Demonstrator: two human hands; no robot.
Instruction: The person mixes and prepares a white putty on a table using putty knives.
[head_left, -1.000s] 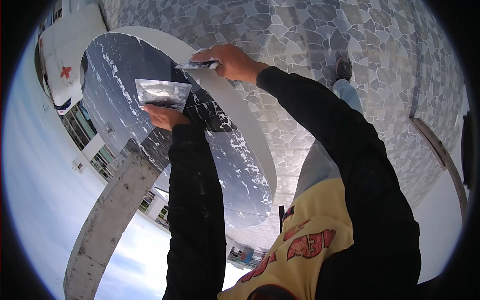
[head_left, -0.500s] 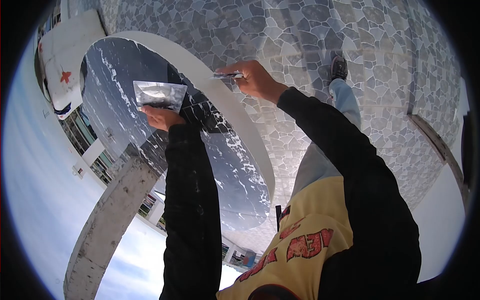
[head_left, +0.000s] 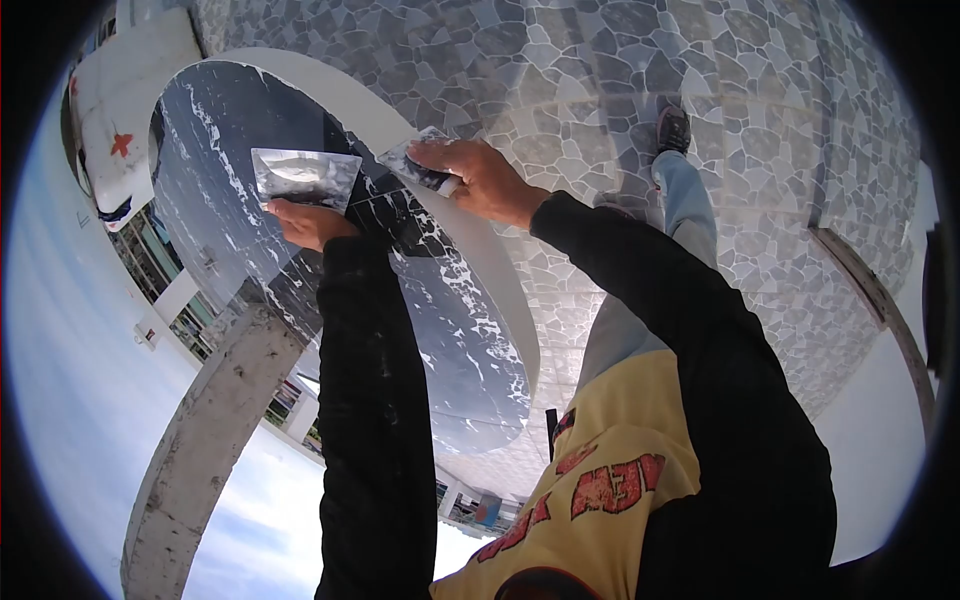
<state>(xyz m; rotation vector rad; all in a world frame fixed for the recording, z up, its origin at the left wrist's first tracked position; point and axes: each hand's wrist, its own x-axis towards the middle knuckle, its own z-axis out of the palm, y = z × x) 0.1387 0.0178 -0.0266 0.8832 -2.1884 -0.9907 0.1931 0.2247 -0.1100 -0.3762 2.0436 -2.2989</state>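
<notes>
My left hand (head_left: 308, 222) grips a shiny trapezoid metal putty scraper (head_left: 304, 176) by its lower edge, with its broad face up over the dark tiled surface. In my right hand (head_left: 480, 178) is a second putty scraper (head_left: 421, 166), which lies against the white rim or appears to touch it. My fingers cover part of its handle side. The white rim (head_left: 335, 97) curves around the oval surface of dark, white-veined tiles (head_left: 230, 130).
A rough concrete post or beam (head_left: 215, 420) runs down from the oval's lower left. Grey stone-pattern tiles (head_left: 600, 60) cover the floor. At the far left stands a white slab (head_left: 140, 80) with a red mark. A curved brown edge (head_left: 860, 275) lies at right.
My right hand has moved slightly left and down, and its scraper has turned from edge-on to flatter against the rim. My left hand with its scraper has shifted slightly left and up in view.
</notes>
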